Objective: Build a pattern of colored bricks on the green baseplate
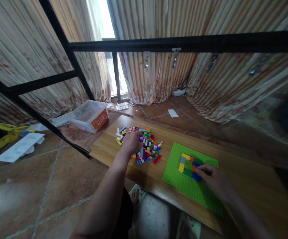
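Note:
A heap of small coloured building bricks [147,146] lies on the wooden table. Over its left part is my left hand [132,142], bent downward; the back of the hand hides most of its fingers, and what they touch cannot be seen. My right hand [212,177] pinches an orange brick [194,169] between thumb and forefinger at the right side of a rectangular ring of bricks. That ring, with yellow [181,167], grey, green, blue and orange bricks, sits on a green baseplate [175,157]. Part of the ring's right side is covered by my fingers.
The wooden table [106,142] runs left to right before me. A clear plastic box [84,116] with an orange label stands on the floor beyond its left end. Black metal bars [134,45] cross ahead, with curtains [156,79] behind. White trays [21,147] lie at far left.

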A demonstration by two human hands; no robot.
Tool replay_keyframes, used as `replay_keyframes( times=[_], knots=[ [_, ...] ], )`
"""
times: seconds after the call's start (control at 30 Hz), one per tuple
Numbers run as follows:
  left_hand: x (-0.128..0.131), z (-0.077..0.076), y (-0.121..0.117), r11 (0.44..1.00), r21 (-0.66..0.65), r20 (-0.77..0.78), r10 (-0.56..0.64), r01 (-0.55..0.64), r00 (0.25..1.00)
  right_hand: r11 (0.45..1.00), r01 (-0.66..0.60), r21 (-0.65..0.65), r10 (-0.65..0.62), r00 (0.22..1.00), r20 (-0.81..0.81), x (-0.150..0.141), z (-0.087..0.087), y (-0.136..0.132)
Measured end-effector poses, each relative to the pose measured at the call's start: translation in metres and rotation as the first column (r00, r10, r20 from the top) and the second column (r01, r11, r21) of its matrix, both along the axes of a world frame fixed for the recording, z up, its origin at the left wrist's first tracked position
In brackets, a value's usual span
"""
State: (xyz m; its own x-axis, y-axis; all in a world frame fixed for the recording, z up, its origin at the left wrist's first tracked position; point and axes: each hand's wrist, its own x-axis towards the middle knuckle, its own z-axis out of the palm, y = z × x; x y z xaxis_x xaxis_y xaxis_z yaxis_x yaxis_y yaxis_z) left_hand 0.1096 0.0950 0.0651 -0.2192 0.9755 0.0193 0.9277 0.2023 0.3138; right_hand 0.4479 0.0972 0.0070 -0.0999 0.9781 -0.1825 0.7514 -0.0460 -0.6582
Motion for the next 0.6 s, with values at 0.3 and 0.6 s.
replay_keyframes(
  times=[0.3,0.6],
  knots=[
    [0.009,-0.003,0.005,1.000,-0.026,-0.110,-0.015,0.012,0.994,1.000,-0.027,0.012,0.028,0.999,-0.032,0.001,0.008,0.001],
    [0.027,0.001,0.007,0.986,0.167,0.179,-0.060,0.029,0.982,0.974,0.180,0.136,-0.163,0.978,-0.127,0.010,0.010,0.009]
  ],
)
